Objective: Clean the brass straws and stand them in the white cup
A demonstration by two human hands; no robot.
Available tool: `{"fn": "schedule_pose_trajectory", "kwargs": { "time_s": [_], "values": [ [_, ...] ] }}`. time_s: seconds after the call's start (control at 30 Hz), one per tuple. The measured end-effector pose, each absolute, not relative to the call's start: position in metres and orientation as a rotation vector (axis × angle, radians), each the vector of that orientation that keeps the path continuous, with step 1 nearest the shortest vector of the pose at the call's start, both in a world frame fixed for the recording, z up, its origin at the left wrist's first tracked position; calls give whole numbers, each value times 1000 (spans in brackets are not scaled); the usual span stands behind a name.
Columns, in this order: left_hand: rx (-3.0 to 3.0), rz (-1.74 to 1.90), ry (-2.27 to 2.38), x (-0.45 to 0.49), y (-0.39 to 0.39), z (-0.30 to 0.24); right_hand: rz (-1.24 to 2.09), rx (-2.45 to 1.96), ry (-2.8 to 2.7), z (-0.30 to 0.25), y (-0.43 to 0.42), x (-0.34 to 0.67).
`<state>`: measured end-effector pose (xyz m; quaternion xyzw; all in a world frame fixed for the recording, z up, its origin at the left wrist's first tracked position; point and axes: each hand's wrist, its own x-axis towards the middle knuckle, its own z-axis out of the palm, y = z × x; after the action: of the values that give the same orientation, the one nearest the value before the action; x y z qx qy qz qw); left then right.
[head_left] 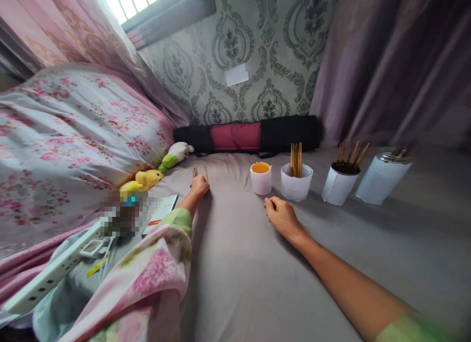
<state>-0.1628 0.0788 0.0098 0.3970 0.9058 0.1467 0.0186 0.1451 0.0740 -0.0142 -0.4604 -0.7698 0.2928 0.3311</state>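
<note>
My left hand (pixel 200 185) is closed around several thin wooden sticks (pixel 195 172), whose tips poke up above the fingers. It is low over the grey sheet, left of the containers. Curled on the sheet, my right hand (pixel 282 215) shows nothing sticking out of its fingers. Just beyond it stands a white-wrapped cup (pixel 261 181) with an orange inside. Beside that, a wide white tub (pixel 296 186) holds upright golden sticks (pixel 296 160). Farther right, a white-wrapped can (pixel 339 189) and a taller wrapped jar (pixel 383 181) also hold sticks.
A long black and maroon bag (pixel 235 137) lies along the wall. On the left are a white-and-green plush toy (pixel 178 154), a yellow plush toy (pixel 142 181), a phone (pixel 162 213) and a white power strip (pixel 55 268). Floral bedding (pixel 73 150) is piled behind them.
</note>
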Motion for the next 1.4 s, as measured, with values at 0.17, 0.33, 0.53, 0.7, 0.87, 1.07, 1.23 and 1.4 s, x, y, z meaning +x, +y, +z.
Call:
{"fn": "schedule_pose_trajectory", "kwargs": {
  "time_s": [0.17,0.33,0.53,0.7,0.87,1.07,1.23,1.4],
  "values": [
    [1192,463,2836,-163,82,7,763,-1209,-2011,-16,75,145],
    [1163,468,2855,-163,84,6,749,-1206,-2011,-18,76,145],
    [1163,473,2853,-164,84,5,764,-1224,-2010,-16,76,145],
    [1156,477,2856,-163,84,5,771,-1236,-2015,-16,76,145],
    [1149,474,2860,-161,83,7,768,-1245,-2022,-15,75,145],
    [1140,477,2863,-158,81,11,777,-1233,-2012,-13,74,145],
    [1140,488,2870,-157,79,12,765,-1233,-2020,-13,74,145],
    [1151,506,2866,-158,78,13,756,-1239,-2029,-14,74,145]
  ]
}}
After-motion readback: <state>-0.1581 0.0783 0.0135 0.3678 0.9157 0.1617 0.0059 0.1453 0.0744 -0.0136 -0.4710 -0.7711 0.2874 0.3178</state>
